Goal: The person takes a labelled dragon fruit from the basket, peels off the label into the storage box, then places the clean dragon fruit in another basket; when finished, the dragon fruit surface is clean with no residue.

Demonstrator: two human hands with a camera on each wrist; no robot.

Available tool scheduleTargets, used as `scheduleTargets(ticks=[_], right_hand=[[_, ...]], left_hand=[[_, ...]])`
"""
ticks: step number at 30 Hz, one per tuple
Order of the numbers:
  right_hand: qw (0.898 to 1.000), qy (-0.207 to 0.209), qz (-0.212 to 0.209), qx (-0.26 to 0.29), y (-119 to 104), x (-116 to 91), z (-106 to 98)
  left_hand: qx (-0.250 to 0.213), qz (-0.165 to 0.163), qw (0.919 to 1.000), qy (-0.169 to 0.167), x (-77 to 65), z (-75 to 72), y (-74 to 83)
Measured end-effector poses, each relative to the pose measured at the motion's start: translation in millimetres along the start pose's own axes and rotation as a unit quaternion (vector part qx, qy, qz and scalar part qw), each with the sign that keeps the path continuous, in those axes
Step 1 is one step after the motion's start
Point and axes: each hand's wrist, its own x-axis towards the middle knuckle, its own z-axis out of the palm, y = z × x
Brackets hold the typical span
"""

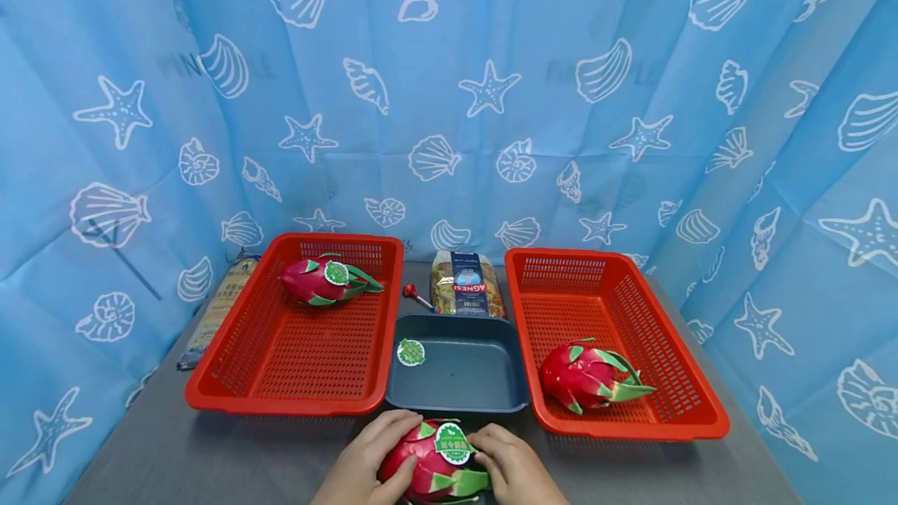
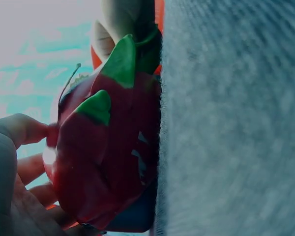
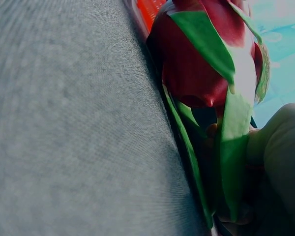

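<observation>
A dragon fruit (image 1: 426, 467), pink-red with green scale tips and a round green label (image 1: 454, 443), lies on the grey table nearest me. My left hand (image 1: 372, 462) grips its rounded end, thumb on the near side and fingers round the far side; the left wrist view shows this fruit (image 2: 96, 157) up close. At its leafy end my right hand (image 1: 515, 464) holds the long green leaves (image 3: 234, 147), fingers curled about them. Just beyond the fruit stands a dark blue tray (image 1: 456, 405), with a round green sticker (image 1: 411, 352) at its left side.
A red basket (image 1: 295, 405) at left holds another dragon fruit (image 1: 319, 280); the right red basket (image 1: 631, 431) holds one (image 1: 582, 376) too. Behind the tray are a pasta bag (image 1: 468, 284) and a red lollipop (image 1: 410, 291). A long packet (image 1: 219, 310) lies left. A blue curtain (image 1: 449, 100) surrounds the table.
</observation>
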Motion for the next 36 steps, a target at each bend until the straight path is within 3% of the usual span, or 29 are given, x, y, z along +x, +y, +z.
scheduleTargets(ticks=[5, 10, 16, 24, 29, 32, 36], right_hand=[[1.0, 0.008, -0.015, 0.001, 0, -1, -1], [0.998, 0.01, -0.003, 0.061, 3, -4, -1], [0.987, -0.006, 0.02, 0.16, -1, -4, -4], [0.976, -0.011, 0.009, 0.216, -3, -1, -5], [0.971, 0.005, -0.002, 0.241, -4, -1, -5], [0.961, 0.031, 0.018, 0.275, -13, 0, -6], [0.951, 0.061, 0.079, 0.294, -25, 2, -7]], left_hand=[[-0.011, 0.011, 0.9999, 0.006, -0.3, 0.6, -3.0], [-0.03, -0.002, 0.9996, 0.0, -1.5, 1.3, -4.5], [-0.039, 0.001, 0.9992, 0.003, -3.4, 3.1, -8.1], [-0.042, 0.022, 0.9988, 0.014, -2.8, 4.1, -10.6], [-0.043, 0.017, 0.9988, 0.013, -3.4, 4.8, -10.6], [-0.043, 0.015, 0.9989, 0.016, -3.5, 5.6, -10.2], [-0.031, 0.022, 0.9989, 0.027, -2.9, 6.7, -10.5]])
